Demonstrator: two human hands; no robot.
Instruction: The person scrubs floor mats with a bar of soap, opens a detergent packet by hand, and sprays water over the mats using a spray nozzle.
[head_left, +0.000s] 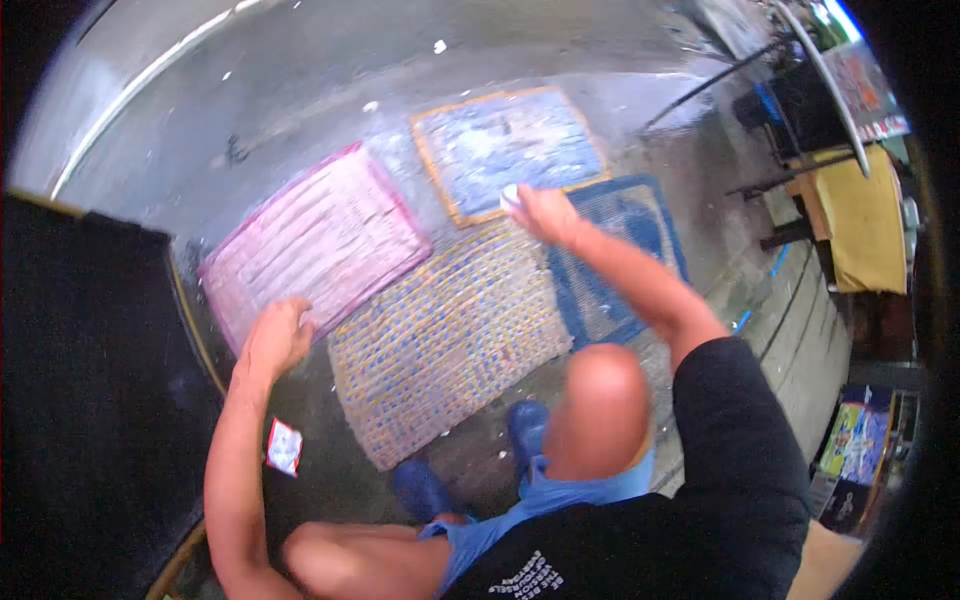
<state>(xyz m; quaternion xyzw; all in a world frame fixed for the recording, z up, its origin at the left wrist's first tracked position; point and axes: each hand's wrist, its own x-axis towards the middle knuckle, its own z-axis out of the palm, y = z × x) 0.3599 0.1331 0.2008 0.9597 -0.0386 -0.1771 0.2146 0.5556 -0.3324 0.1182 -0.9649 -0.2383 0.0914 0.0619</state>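
My right hand (543,213) is closed around a small white object (512,198), over the meeting corners of several mats. My left hand (284,335) hangs at the lower edge of the pink mat (320,235), its fingers curled; whether it holds anything is hidden. The blue mat with an orange border (510,145) lies beyond my right hand. A dark blue mat (625,255) is partly behind my right forearm. Nearest my feet is a beige woven mat (450,340) with blue and yellow flecks.
A red and white packet (284,447) lies on the wet floor left of my feet. A dark panel (90,390) stands at the left. On the right are a yellow cloth (865,220), a metal frame (825,80) and a colourful printed item (855,442).
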